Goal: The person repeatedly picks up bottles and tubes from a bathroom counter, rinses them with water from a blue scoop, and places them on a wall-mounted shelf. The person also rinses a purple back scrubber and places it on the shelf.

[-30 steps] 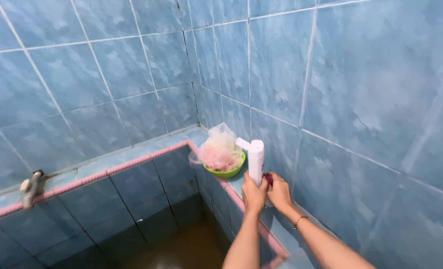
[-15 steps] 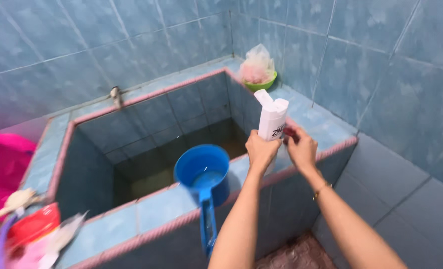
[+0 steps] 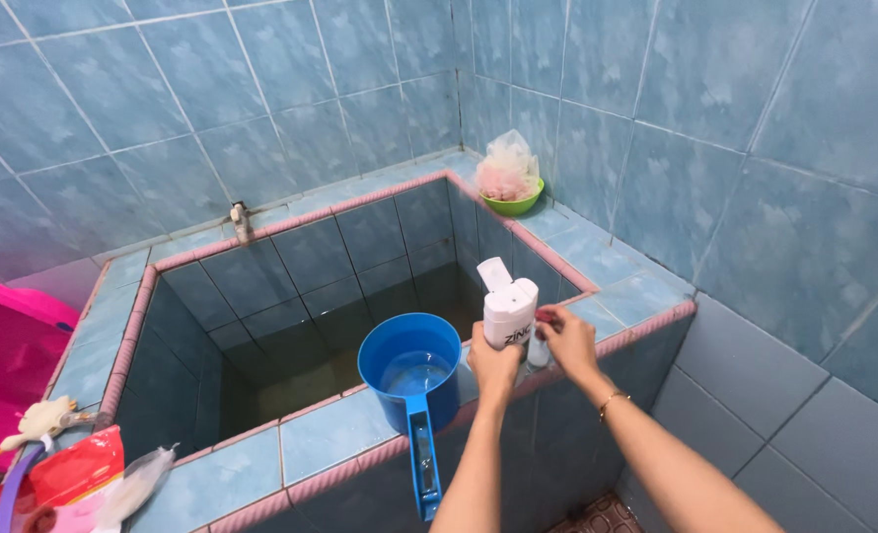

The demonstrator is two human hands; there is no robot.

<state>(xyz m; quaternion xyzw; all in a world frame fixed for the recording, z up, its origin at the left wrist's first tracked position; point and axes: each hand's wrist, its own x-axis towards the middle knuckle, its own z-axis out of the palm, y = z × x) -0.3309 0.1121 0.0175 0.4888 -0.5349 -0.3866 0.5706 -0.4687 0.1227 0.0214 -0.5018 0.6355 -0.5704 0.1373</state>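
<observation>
Head view: looking down over a blue-tiled water basin point(image 3: 291, 296) with a pink-edged rim, and both of the person's hands are working at its front right corner.

Left hand point(image 3: 494, 367): wrapped around the lower half of a white plastic flip-top bottle point(image 3: 509, 309), holding it upright on the ledge, lid flipped open and leaning back to the left.

Right hand point(image 3: 567, 341): just beside the bottle, fingers pinched narrow on something small and red point(image 3: 546, 317); too tiny to say what it is. A thin gold bracelet point(image 3: 612, 402) sits on that wrist.

What changed: compared with a second ago, when the view was tight on the back corner and the wall, the camera has pulled back and swung left, so the whole basin shows now. The bottle stays in the same left-hand grip, still at the ledge, and the right hand hasn't left its side. So it reads as the same fiddling at the bottle going on, nothing set down yet.

Nearby: a blue plastic water dipper with a long handle point(image 3: 411, 380) rests on the front rim, just left of the left hand, with some water in it.

Back corner: a green bowl holding a pinkish mesh sponge in a bag point(image 3: 508, 178), well apart from the hands.

Far left: a pink tub point(image 3: 10, 365) and some red packets point(image 3: 64, 474).
</observation>
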